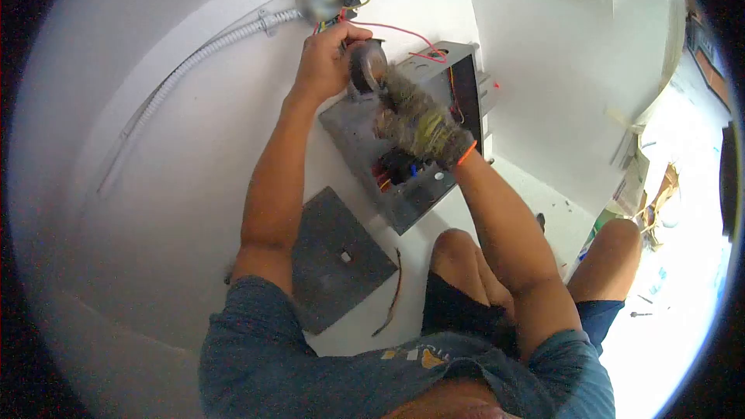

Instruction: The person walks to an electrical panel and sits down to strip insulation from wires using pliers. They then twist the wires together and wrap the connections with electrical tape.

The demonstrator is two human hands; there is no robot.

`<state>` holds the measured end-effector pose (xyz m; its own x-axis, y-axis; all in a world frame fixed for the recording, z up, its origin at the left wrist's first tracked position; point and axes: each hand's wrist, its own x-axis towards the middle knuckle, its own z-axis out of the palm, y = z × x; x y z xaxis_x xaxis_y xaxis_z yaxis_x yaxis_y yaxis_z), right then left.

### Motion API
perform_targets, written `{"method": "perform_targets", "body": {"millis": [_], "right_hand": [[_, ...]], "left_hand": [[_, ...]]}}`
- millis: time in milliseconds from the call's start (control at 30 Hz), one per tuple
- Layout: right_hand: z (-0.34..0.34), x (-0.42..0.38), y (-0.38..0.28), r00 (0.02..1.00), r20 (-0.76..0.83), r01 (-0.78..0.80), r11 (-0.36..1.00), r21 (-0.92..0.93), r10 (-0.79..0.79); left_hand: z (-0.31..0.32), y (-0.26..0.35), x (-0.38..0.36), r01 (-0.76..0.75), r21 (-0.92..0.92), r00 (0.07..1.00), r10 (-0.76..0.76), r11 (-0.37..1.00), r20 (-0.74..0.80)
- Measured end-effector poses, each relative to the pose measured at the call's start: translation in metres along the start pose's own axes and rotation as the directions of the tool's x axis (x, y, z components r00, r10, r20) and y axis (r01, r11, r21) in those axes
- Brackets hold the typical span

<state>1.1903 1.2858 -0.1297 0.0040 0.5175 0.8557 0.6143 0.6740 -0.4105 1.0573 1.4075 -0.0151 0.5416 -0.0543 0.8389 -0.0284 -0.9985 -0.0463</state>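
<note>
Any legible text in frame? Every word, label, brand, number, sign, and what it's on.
No text is legible.
White-and-orange print on the blue-grey cloth T-shirt: seems to include letters, too blurred to quote.
Black ring-shaped roll at the hands: no readable marking.
Open grey metal box and flat dark-grey square plate: none readable.
Small blue marks at far right: too small to tell if lettering.

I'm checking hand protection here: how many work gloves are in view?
1. The work glove is on the right hand; the left hand is bare. Others could be hidden.
</note>
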Motion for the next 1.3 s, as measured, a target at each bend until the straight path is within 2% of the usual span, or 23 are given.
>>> {"method": "perform_targets", "body": {"millis": [100,167,200,233,267,333,367,400,433,500,567,633,700,767,800,833,900,933,1033,1100,1167,1233,1300], "right_hand": [[-0.013,0.011,0.010,0.997,-0.060,-0.058,0.995,-0.080,0.053],[-0.043,0.025,-0.013,0.932,-0.120,-0.362,0.869,-0.338,0.342],[-0.045,0.031,-0.022,0.930,-0.106,-0.368,0.907,-0.206,0.353],[-0.032,0.031,-0.006,0.975,-0.117,-0.183,0.982,0.045,0.187],[-0.017,0.021,0.000,0.994,-0.015,-0.103,0.992,0.074,0.104],[0.000,0.003,0.010,0.997,0.078,-0.012,0.995,0.101,0.004],[0.001,-0.004,0.011,0.996,0.010,0.092,0.982,-0.166,-0.092],[-0.004,-0.006,0.015,0.978,-0.031,0.176,0.887,-0.428,-0.208],[-0.015,-0.003,0.022,0.975,-0.034,0.182,0.882,-0.434,-0.218],[-0.046,0.012,0.002,0.950,-0.168,-0.309,0.857,-0.411,0.262],[-0.054,0.025,-0.026,0.948,-0.136,-0.312,0.928,-0.205,0.288],[-0.025,0.014,-0.002,0.989,-0.054,0.135,0.991,-0.019,-0.136],[-0.019,-0.001,-0.041,0.988,0.068,-0.150,0.948,0.279,0.136],[-0.010,-0.008,-0.020,0.982,0.038,-0.173,0.953,-0.247,0.188],[-0.018,-0.004,0.017,0.994,0.016,-0.103,0.993,-0.058,0.104],[-0.032,0.004,0.018,0.995,0.015,-0.102,0.993,-0.058,0.103],[-0.056,0.017,0.002,0.931,-0.190,-0.361,0.859,-0.362,0.312],[-0.053,0.017,0.000,0.929,-0.186,-0.366,0.860,-0.355,0.319],[-0.037,0.019,-0.022,0.977,-0.203,-0.127,0.944,-0.304,0.066],[-0.024,0.012,-0.057,0.988,-0.079,-0.114,0.976,0.187,0.131],[-0.011,0.020,-0.053,0.978,-0.203,-0.030,0.998,0.051,0.040],[-0.016,0.018,-0.066,0.854,-0.273,-0.469,0.882,-0.035,0.444],[-0.025,0.029,-0.055,0.828,-0.297,-0.505,0.863,-0.025,0.476]], "left_hand": [[-0.003,0.005,-0.005,0.191,-0.053,0.980,-0.187,0.980,0.074],[0.000,-0.006,-0.001,0.173,-0.050,0.979,-0.166,0.984,0.117],[0.001,-0.002,0.004,0.158,0.002,0.979,-0.157,0.987,0.133],[0.001,0.003,0.001,0.151,0.054,0.976,-0.158,0.987,0.147],[-0.002,0.016,0.005,0.104,0.210,0.986,-0.129,0.972,0.106],[-0.005,0.002,0.005,0.103,0.061,0.990,-0.108,0.993,0.088],[-0.007,-0.001,0.008,0.093,-0.095,0.994,-0.087,0.991,0.065],[-0.008,0.000,0.003,0.186,-0.048,0.980,-0.181,0.981,0.086],[-0.007,-0.003,0.006,0.175,-0.047,0.982,-0.171,0.983,0.081],[-0.005,-0.009,0.000,0.153,-0.084,0.979,-0.139,0.985,0.147],[-0.004,-0.002,0.001,0.119,-0.041,0.976,-0.110,0.992,0.188],[-0.001,0.005,0.002,0.325,0.007,0.932,-0.321,0.946,0.167],[0.001,0.006,0.002,0.207,0.001,0.973,-0.206,0.978,0.104],[0.000,-0.013,0.002,-0.005,-0.099,0.999,0.002,0.995,-0.036],[-0.004,-0.005,-0.001,0.209,-0.169,0.978,-0.202,0.963,0.056],[-0.003,-0.004,0.000,0.207,-0.169,0.978,-0.200,0.964,0.057],[0.000,-0.003,0.000,0.207,-0.151,0.974,-0.189,0.966,0.128],[0.003,-0.007,0.002,0.043,-0.063,0.992,-0.035,0.997,0.120],[0.004,0.005,0.006,0.051,0.136,0.989,-0.069,0.989,0.128],[0.012,-0.008,0.004,0.082,0.048,0.994,-0.085,0.995,0.072],[0.011,-0.003,0.009,-0.108,-0.022,0.994,0.108,0.994,0.007],[0.004,0.006,0.012,0.008,0.053,0.994,-0.014,0.999,0.107],[0.009,0.007,0.012,-0.007,-0.037,0.998,0.009,0.999,0.062]]}}
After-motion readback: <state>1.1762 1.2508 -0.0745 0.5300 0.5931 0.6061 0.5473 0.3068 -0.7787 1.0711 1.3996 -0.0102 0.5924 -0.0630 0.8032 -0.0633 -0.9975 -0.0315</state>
